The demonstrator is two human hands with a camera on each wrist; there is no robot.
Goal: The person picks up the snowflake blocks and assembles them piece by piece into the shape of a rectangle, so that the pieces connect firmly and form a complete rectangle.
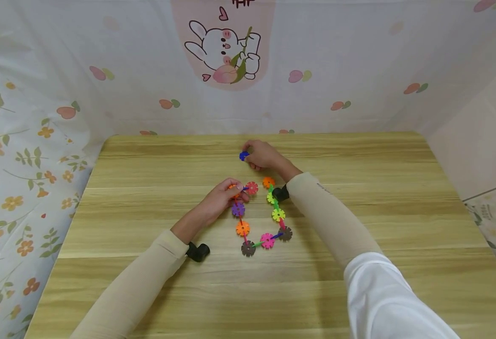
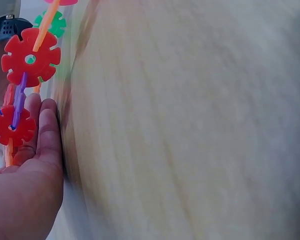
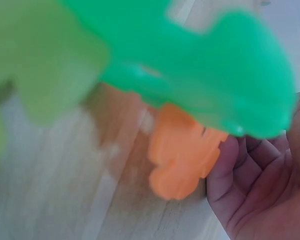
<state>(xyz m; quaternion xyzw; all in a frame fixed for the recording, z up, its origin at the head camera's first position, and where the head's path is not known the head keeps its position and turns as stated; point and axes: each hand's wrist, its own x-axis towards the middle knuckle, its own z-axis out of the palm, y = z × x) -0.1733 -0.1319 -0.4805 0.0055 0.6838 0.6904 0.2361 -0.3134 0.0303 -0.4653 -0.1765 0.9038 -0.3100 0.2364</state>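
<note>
Notched plastic snowflake discs are slotted together into a chain, bent like an open loop on the table. At its upper left end my left hand [image 1: 220,200] holds the chain, thumb and fingers about an orange disc [image 1: 233,189]. Past the fingertips sticks out a pinkish-red disc [image 1: 252,188]. Beyond the loop, my right hand [image 1: 261,154] pinches a blue disc [image 1: 244,156] between thumb and fingertips. The chain's other end is an orange disc [image 1: 268,182], apart from the red one. In the left wrist view, the fingers [image 2: 49,137] lie beside red discs [image 2: 30,59].
The wooden table [image 1: 400,226] lies under everything, its far edge against a printed cloth [image 1: 337,56]. Black camera mounts [image 1: 198,252] sit on both wrists. In the right wrist view a blurred green disc [image 3: 230,75] blocks much of the right hand.
</note>
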